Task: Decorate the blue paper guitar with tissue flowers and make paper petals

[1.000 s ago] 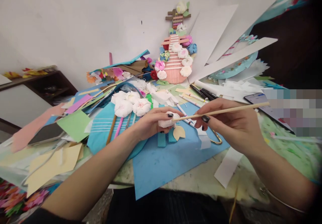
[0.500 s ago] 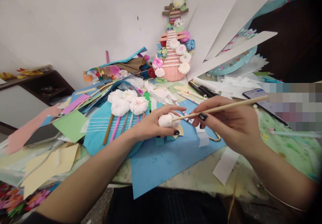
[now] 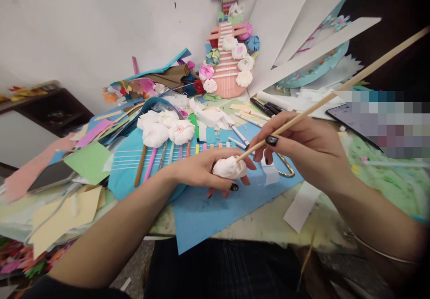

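1. Held in the left hand (image 3: 201, 168), in a curled, light grip between thumb and fingers: a white paper flower (image 3: 225, 168), above the blue paper sheet (image 3: 208, 220), near the table edge.
2. Gripped in the right hand (image 3: 302, 146), much like a pen: a wooden stick (image 3: 336, 93), slanting down to the left, with its tip at the right end of the flower. Cannot tell if pressing into the paper or only touching it.
3. Already done, as far as visible: on the blue paper guitar (image 3: 126, 178), white strings laid along the body, coloured strips (image 3: 149, 164) set across them, and a cluster of white flowers (image 3: 155, 133) placed at the upper side.
4. Looking more complete: the pink guitar (image 3: 226, 84) against the wall, bearing flowers of several colours along both sides.
5. Not yet finished, by judgement: the flower in hand, with the stick at work on it and without visible attachment to either guitar.
6. Probably left: some further working of this same flower. Cannot tell whether by shaping or by gluing, nor how many more flowers to make.
7. Lying aside, untouched by both hands: black markers (image 3: 260, 107) and a white paper strip (image 3: 301, 207).
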Tool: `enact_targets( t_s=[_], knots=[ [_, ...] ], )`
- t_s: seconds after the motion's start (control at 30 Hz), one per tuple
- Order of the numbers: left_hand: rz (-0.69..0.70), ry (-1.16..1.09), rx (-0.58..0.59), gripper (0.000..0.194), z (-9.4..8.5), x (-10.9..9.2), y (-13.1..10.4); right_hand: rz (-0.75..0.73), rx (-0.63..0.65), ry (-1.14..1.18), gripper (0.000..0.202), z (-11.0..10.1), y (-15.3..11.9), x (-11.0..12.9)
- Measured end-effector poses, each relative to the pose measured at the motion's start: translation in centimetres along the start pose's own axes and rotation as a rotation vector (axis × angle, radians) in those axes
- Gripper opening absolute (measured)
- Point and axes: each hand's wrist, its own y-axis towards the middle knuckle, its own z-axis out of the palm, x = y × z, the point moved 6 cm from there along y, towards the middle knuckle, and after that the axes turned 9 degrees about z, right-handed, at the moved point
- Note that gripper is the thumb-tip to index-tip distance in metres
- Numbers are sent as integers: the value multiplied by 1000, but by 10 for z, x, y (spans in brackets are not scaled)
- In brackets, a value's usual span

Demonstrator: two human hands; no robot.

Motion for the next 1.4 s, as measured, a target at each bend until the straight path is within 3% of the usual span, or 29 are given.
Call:
enact_targets(
  t_s=[0.63, 0.77, 0.93, 1.03, 1.4],
  knots=[
    [-45, -41, 157, 37, 11, -2, 1, 337, 231, 326, 20, 16, 6, -27],
    [-36, -75, 138, 38, 11, -2, 1, 291, 164, 296, 20, 12, 6, -25],
    [24, -128, -11, 42, 2, -3, 1, 122, 6, 241, 13, 1, 5, -14],
    [58, -171, -61, 40, -1, -2, 1, 143, 26, 264, 13, 4, 5, -17],
    [14, -350, 62, 37, 7, 3, 1, 261, 39, 382, 15, 9, 8, -25]
  ],
)
